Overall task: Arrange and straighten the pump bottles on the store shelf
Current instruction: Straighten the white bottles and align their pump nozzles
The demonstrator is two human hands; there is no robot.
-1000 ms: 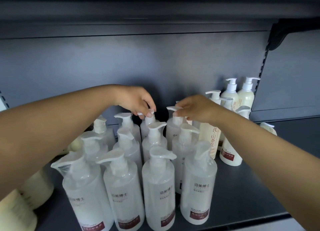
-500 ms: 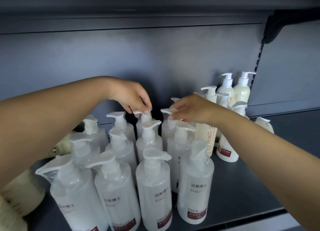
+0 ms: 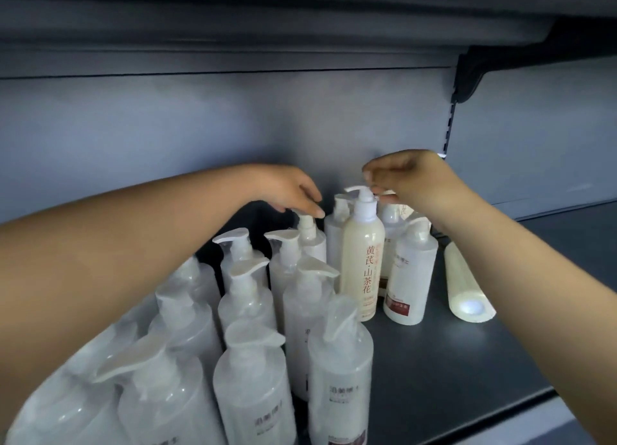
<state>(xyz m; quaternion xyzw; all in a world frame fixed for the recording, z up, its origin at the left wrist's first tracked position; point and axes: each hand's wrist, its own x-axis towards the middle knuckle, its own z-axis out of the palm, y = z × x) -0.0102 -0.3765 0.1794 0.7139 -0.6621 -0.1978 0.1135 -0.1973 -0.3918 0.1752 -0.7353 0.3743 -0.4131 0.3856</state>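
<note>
Clear pump bottles (image 3: 247, 304) are standing packed in tight rows left of the tall cream bottle (image 3: 363, 261), long axes upright, spouts fanning unevenly, mostly toward the right and rear. Left hand (image 3: 287, 190) is reaching over them, fingers loosely curved and resting on the pump head of the back clear bottle (image 3: 309, 230), just left of the cream bottle; not a full grip as far as I can judge. Risk here: the forearm is passing low over crowded pumps, so a sideways nudge could topple several together. The cream bottle is standing upright, spout pointing left. Right hand (image 3: 410, 180) is hovering just above and right of it, fingertips pinching a pump spout behind it; which bottle that spout belongs to, cannot tell. Twisting too hard could tip the neighbours. Right of the cream bottle, one pale bottle (image 3: 467, 287) is lying flat on the shelf (image 3: 450, 361), base toward the camera, free to roll off the front edge.
</note>
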